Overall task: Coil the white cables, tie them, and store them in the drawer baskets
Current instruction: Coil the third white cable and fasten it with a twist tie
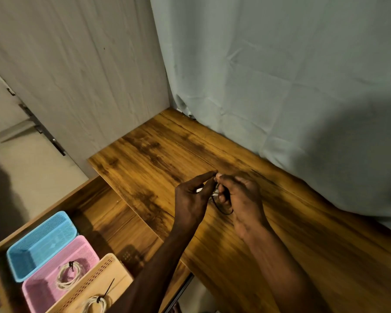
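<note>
Above the desk, the right hand pinches a small white cable and black tie; the left hand, fingers straight, touches it; a loose pinch could likely let the coil spring apart before the blue basket.

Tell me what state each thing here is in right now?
Drawer: open.
Blue basket: holds nothing I can see.
Pink basket: holds one coiled, tied cable.
Tan basket: holds another tied coil.
Left hand: fingers straight, touching the white cable between the hands.
Right hand: fingers curled, pinching the black tie.
</note>
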